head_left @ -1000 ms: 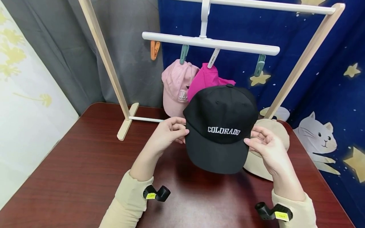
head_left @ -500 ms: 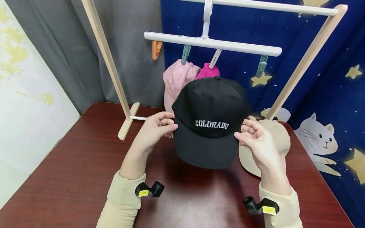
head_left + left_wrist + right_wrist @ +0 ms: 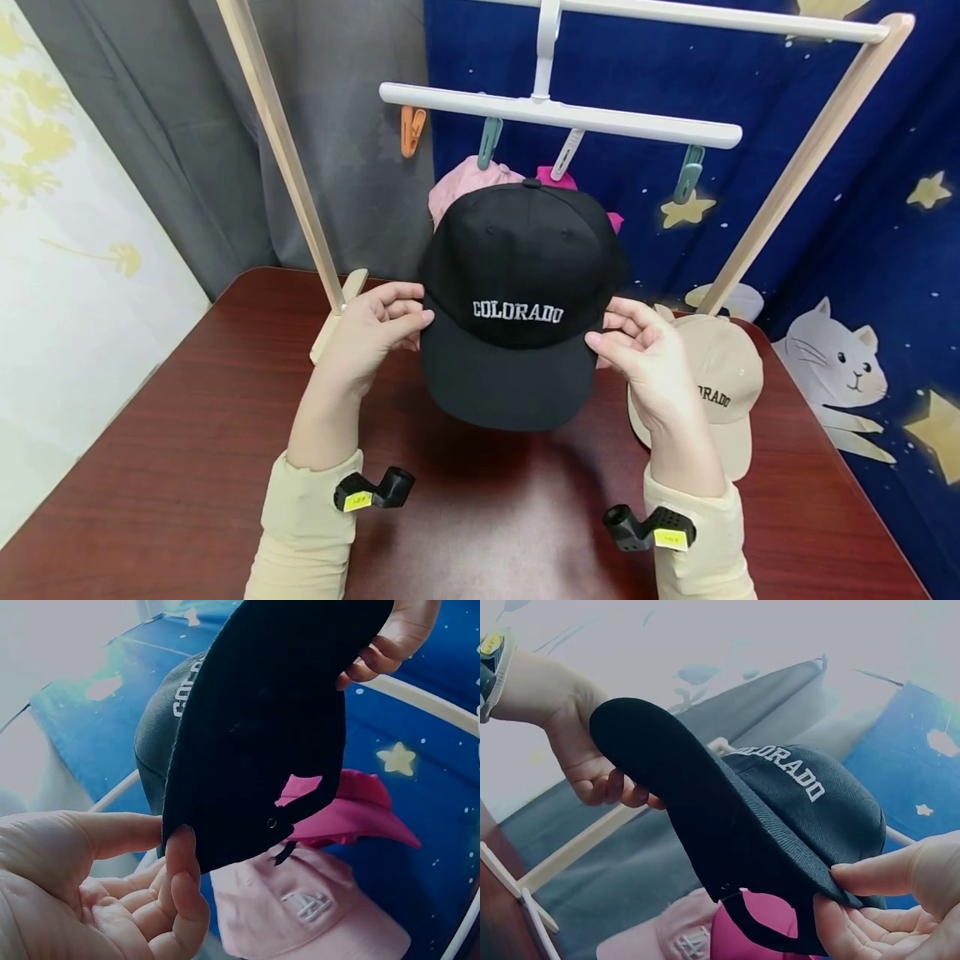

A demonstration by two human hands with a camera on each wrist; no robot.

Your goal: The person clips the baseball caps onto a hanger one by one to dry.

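Note:
A black baseball cap [image 3: 517, 250] with white COLORADO lettering is held up above the table, its brim toward me. My left hand [image 3: 371, 329] pinches one side of it where brim meets crown, and my right hand [image 3: 645, 358] pinches the opposite side. In the left wrist view the thumb and fingers [image 3: 184, 870] grip the cap's edge, and its dark underside and back strap show. Behind it a pink cap [image 3: 300, 900] and a magenta cap [image 3: 352, 810] hang, mostly hidden in the head view. A beige cap [image 3: 720, 367] lies on the table behind my right hand.
A white hanger [image 3: 562, 115] hangs from a wooden rack [image 3: 806, 158]. Along it are an orange clip [image 3: 412, 132], a green clip [image 3: 490, 142] at the pink cap, a white clip [image 3: 567, 154] at the magenta cap, and another green clip [image 3: 688, 173] holding nothing.
Both hands have carried the black cap leftward and slightly up. It now covers more of the pink cap, and more of the beige cap's lettering has come into view.

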